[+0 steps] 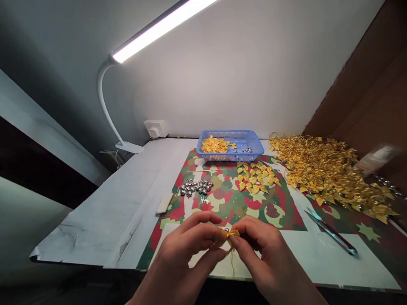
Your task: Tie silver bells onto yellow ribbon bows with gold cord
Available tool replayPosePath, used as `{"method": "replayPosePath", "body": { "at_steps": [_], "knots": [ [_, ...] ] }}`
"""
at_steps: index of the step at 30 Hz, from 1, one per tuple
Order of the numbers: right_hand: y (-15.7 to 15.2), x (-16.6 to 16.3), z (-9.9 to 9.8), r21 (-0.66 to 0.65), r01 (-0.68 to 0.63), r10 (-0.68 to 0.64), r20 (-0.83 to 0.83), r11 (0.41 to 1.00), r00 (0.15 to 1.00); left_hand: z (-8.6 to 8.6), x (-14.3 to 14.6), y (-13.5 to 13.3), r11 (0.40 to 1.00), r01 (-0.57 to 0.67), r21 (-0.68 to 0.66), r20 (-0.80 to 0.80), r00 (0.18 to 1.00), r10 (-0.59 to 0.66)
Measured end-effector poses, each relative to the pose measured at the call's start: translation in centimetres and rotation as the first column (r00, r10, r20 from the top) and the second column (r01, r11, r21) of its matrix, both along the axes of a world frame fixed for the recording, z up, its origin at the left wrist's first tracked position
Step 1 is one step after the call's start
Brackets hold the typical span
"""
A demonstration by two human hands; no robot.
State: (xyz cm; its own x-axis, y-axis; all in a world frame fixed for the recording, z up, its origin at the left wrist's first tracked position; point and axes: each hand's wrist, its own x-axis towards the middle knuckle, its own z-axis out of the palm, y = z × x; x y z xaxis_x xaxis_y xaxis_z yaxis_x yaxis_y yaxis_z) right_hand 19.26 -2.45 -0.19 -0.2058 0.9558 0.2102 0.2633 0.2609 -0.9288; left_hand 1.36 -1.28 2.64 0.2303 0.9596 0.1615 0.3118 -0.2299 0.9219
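Note:
My left hand (193, 241) and my right hand (262, 250) meet low in the middle of the head view, close above the table's front edge. Between their fingertips is a small yellow ribbon bow (233, 233) with a silver bell (227, 230) at its centre. A thin gold cord (232, 262) hangs down below it. The right thumb and forefinger pinch the bow's right side; the left fingers close on its left side, partly hiding it. Beyond my hands lie silver bells (196, 187) in a loose cluster and yellow bows (254, 176) set out in rows.
A blue basket (230, 157) at the back holds yellow bows and some silver bells. Finished-looking bows with cords form a large heap (324, 169) on the right. Scissors (332, 233) lie to the right of my hands. A white lamp (102, 91) arches over the left.

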Motion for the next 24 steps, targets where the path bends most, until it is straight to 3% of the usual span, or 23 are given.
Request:
{"method": "replayPosePath", "body": {
  "at_steps": [3, 8, 14, 18, 21, 24],
  "knots": [
    [-0.1, -0.1, 0.0, 0.075, 0.020, -0.022, 0.023, 0.997, 0.999, 0.7, 0.0, 0.3, 0.984, 0.049, -0.173, 0.099, 0.995, -0.032],
    [-0.2, -0.3, -0.2, 0.133, 0.024, -0.030, 0.042, 0.991, 0.999, 0.7, 0.0, 0.9, 0.956, 0.084, -0.280, 0.134, 0.990, -0.048],
    [-0.2, 0.4, 0.0, 0.026, 0.031, -0.030, -0.034, 0.999, 0.999, 0.1, -0.5, 0.8, 0.940, 0.090, -0.328, 0.191, 0.981, -0.027],
    [-1.5, 0.8, 0.7, 0.030, 0.204, -0.191, -0.249, 0.979, 0.950, 0.3, -0.6, 1.0, 0.946, 0.032, -0.323, 0.209, 0.977, 0.039],
    [-2.6, 0.4, 1.1, -0.066, 0.308, -0.308, -0.397, 0.949, 0.865, 0.4, -0.4, 1.1, 0.951, 0.010, -0.310, 0.219, 0.974, 0.061],
    [-2.8, -0.3, 0.6, -0.097, 0.255, -0.272, -0.394, 0.962, 0.878, 0.4, -0.3, 0.9, 0.953, -0.006, -0.302, 0.245, 0.966, 0.084]
  ]
}}
